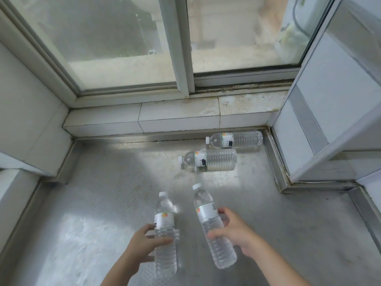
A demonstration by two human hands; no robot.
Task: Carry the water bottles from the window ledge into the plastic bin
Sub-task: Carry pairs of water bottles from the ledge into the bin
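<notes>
Left hand [142, 242] fingers grip one water bottle [165, 230]; right hand [235, 230] fingers grip another [212, 226]. At one o'clock, two bottles [208, 159] [235, 139] lie on the steel ledge [103, 182].

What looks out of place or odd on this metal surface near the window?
Two water bottles lie on their sides on the metal surface near the right corner, not upright. Both are capped; no spill shows. The left hand and right hand each hold another bottle.
</notes>
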